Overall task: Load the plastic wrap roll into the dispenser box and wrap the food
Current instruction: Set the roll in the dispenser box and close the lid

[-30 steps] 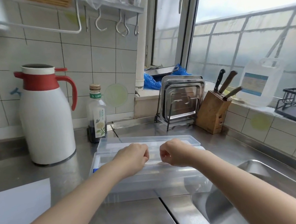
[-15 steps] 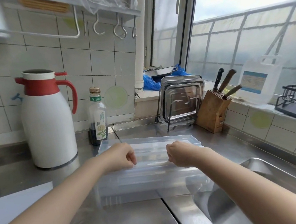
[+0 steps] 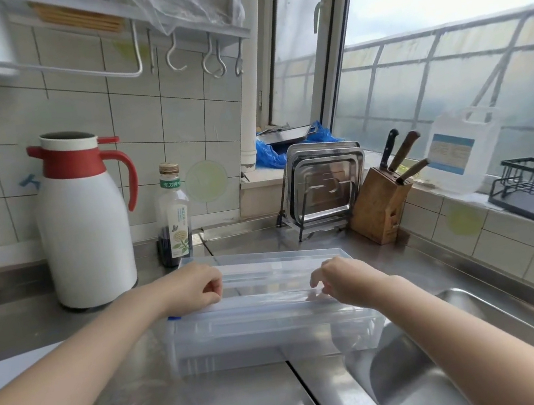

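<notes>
plastic wrap (image 3: pixel 266 298) is pinched by curled fingers of left hand (image 3: pixel 190 291) and right hand (image 3: pixel 343 281), dispenser box (image 3: pixel 271 333) beneath them.

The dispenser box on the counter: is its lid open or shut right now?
Open. The dispenser box has its clear lid swung back, lying behind the tray, while the left hand and right hand work at the front edge.

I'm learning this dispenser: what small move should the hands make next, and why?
Probably draw the film's edge toward the near side. Both hands, left hand and right hand, pinch at the near rim of the open dispenser box by its two ends. The roll seems already seated inside, though the clear plastic makes that hard to confirm. No food is in view yet.
</notes>
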Demonstrator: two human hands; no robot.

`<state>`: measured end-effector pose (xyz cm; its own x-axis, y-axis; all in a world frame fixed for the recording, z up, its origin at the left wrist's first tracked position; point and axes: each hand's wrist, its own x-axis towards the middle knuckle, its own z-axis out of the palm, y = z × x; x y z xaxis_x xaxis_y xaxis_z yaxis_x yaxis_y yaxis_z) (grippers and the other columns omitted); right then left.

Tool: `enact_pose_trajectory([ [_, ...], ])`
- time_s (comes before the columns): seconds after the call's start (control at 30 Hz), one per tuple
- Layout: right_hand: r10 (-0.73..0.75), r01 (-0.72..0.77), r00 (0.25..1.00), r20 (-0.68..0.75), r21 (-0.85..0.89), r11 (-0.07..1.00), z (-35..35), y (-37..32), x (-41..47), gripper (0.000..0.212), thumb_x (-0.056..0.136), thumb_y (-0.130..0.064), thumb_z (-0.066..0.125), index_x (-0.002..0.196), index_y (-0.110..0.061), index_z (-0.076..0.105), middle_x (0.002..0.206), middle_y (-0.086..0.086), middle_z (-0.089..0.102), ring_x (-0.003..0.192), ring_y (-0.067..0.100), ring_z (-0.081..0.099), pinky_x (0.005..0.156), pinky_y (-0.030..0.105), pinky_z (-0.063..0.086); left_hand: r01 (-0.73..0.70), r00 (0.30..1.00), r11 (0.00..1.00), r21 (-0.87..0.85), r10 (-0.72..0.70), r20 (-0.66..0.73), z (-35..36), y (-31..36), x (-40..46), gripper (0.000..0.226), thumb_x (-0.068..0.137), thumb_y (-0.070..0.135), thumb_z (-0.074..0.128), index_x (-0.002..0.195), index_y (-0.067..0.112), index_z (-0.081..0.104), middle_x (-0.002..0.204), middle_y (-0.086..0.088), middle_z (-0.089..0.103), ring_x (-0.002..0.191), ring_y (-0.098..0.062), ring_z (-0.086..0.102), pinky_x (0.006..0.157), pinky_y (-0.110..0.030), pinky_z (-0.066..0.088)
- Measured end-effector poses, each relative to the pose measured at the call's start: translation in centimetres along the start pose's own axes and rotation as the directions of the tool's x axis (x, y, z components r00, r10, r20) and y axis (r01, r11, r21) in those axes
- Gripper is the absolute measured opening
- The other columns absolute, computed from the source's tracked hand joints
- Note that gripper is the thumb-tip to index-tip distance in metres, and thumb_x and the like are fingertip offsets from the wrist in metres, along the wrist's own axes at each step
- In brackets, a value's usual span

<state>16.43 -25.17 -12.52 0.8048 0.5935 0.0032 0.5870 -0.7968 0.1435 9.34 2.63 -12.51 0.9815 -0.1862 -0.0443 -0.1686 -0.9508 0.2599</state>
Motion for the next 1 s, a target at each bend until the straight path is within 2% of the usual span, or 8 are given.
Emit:
enact_pose_trajectory([
  [0.2, 0.02, -0.019, 1.0, 0.006, -0.106, 0.994, -0.2, -0.9, 0.5, 0.027, 0.092, -0.005, 0.05, 0.11, -0.016, 0.066, 0.112, 0.007, 0.064, 0.099, 0.027, 0.061, 0.074, 0.031, 0.046, -0.031, 0.999, 0.998, 0.063, 0.032, -0.002, -0.2, 0.7, -0.3, 0.009, 0.094, 0.017, 0.048, 0.087, 0.022, 0.049, 0.075, 0.015, 0.049, 0.076, -0.011, 0.048, 0.069, -0.023, 0.038],
  [0.3, 0.003, -0.008, 1.0, -0.025, -0.19, 0.982, 0.0, -1.6, 0.8, 0.033, 0.086, 0.006, 0.047, 0.108, -0.01, 0.065, 0.108, 0.01, 0.067, 0.092, 0.029, 0.062, 0.067, 0.028, 0.04, -0.039, 0.999, 0.998, 0.055, 0.039, 0.009, -0.3, 0.8, -0.6, 0.01, 0.094, 0.016, 0.048, 0.087, 0.022, 0.048, 0.076, 0.013, 0.053, 0.076, -0.013, 0.05, 0.07, -0.025, 0.04],
  [0.43, -0.025, 0.02, 1.0, -0.018, -0.239, 0.971, -0.1, -2.3, 1.2, 0.039, 0.081, 0.01, 0.045, 0.106, -0.01, 0.068, 0.105, 0.008, 0.068, 0.096, 0.031, 0.064, 0.065, 0.029, 0.04, -0.054, 0.998, 0.998, 0.024, 0.054, -0.016, -0.3, 0.6, -1.0, 0.015, 0.093, 0.01, 0.047, 0.088, 0.023, 0.05, 0.078, 0.01, 0.056, 0.077, -0.012, 0.053, 0.062, -0.015, 0.038],
  [0.57, -0.046, 0.046, 0.999, 0.005, -0.304, 0.951, -1.0, -2.7, 1.6, 0.028, 0.074, 0.014, 0.043, 0.067, -0.012, 0.048, 0.066, 0.004, 0.043, 0.068, 0.028, 0.047, 0.046, 0.022, 0.023, -0.032, 0.999, 0.999, 0.005, 0.032, -0.021, -0.3, 0.2, -1.3, 0.018, 0.092, 0.008, 0.046, 0.097, 0.02, 0.058, 0.089, 0.004, 0.06, 0.079, -0.01, 0.052, 0.063, -0.012, 0.039],
  [0.63, -0.06, 0.055, 0.998, -0.006, -0.328, 0.943, -1.2, -2.7, 1.7, 0.027, 0.076, 0.013, 0.043, 0.072, -0.012, 0.051, 0.065, 0.002, 0.039, 0.063, 0.026, 0.043, 0.045, 0.021, 0.018, -0.02, 0.999, 1.0, 0.013, 0.02, -0.031, -0.3, 0.0, -1.5, 0.021, 0.091, 0.008, 0.046, 0.101, 0.017, 0.062, 0.097, 0.0, 0.063, 0.083, -0.012, 0.054, 0.073, -0.019, 0.043],
  [0.73, -0.081, 0.066, 0.996, -0.027, -0.347, 0.936, -0.8, -2.6, 1.4, 0.031, 0.078, 0.012, 0.043, 0.062, -0.013, 0.036, 0.06, 0.002, 0.033, 0.049, 0.021, 0.032, 0.044, 0.023, 0.016, 0.0, 0.999, 1.0, 0.004, 0.0, -0.038, -0.1, -0.5, -1.8, 0.022, 0.089, 0.007, 0.048, 0.101, 0.015, 0.065, 0.097, 0.0, 0.061, 0.084, -0.012, 0.055, 0.075, -0.018, 0.042],
  [0.87, -0.043, 0.023, 0.995, -0.093, -0.205, 0.978, -0.4, -1.7, 0.9, 0.017, 0.084, -0.001, 0.044, 0.075, -0.016, 0.047, 0.073, 0.005, 0.049, 0.066, 0.027, 0.044, 0.048, 0.027, 0.024, 0.036, 0.997, 0.999, 0.007, -0.035, -0.062, -0.2, -0.8, -2.0, 0.017, 0.088, 0.01, 0.053, 0.096, 0.014, 0.067, 0.098, -0.001, 0.064, 0.081, -0.01, 0.054, 0.068, -0.014, 0.041],
  [1.0, -0.007, -0.012, 0.987, -0.161, -0.116, 0.993, -0.1, -1.1, 0.0, 0.01, 0.087, -0.011, 0.042, 0.082, -0.018, 0.047, 0.073, 0.006, 0.057, 0.065, 0.027, 0.046, 0.056, 0.028, 0.032, 0.063, 0.992, 0.998, 0.015, -0.061, -0.106, -0.5, -0.7, -2.3, 0.013, 0.089, 0.013, 0.056, 0.091, 0.015, 0.069, 0.096, 0.001, 0.068, 0.079, -0.009, 0.056, 0.06, -0.011, 0.04],
])
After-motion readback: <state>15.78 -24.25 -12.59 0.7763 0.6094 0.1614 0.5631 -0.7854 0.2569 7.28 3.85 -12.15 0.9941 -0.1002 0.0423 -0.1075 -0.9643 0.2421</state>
